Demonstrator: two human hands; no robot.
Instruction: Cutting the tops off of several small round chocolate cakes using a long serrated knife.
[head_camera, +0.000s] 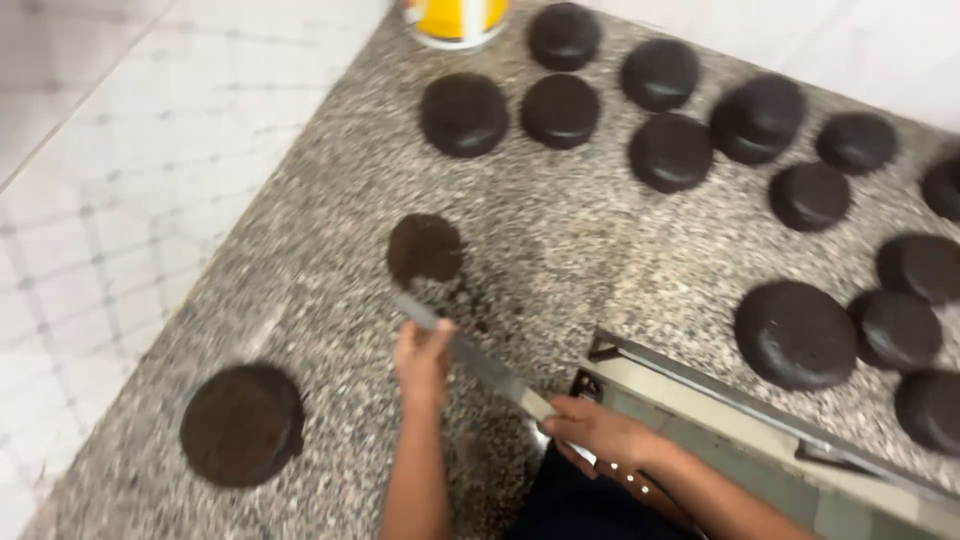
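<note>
**Long knife steadied at a cake scrap on the counter**

A long knife (478, 362) is held across the near middle of the granite counter (560, 250). Its handle is enclosed by the right hand (600, 435), fingers wrapped shut around it near the person's body. The left hand (422, 355) is laid on the flat of the blade toward the tip, fingers pressed down rather than curled round; how firmly the blade is pinched cannot be told, since the frame is blurred by motion. The tip lies just beside a thin dark cake scrap (424, 248), with loose crumbs (462, 300) scattered between scrap and blade.

For clean work here, the blade would best be kept flat and low to the stone, the left fingers kept on the blade's back and away from the edge, and the stroke made slowly so crumbs are gathered instead of scattered.

A larger dark round cake (242, 424) sits at the near left, well apart from the hands. Many more round cakes (670, 150) are spread over the far and right parts of the counter. A yellow tub (456, 20) stands at the far edge. A metal tray (720, 420) juts in from the near right. White tiled wall (110, 180) borders the counter on the left.
</note>
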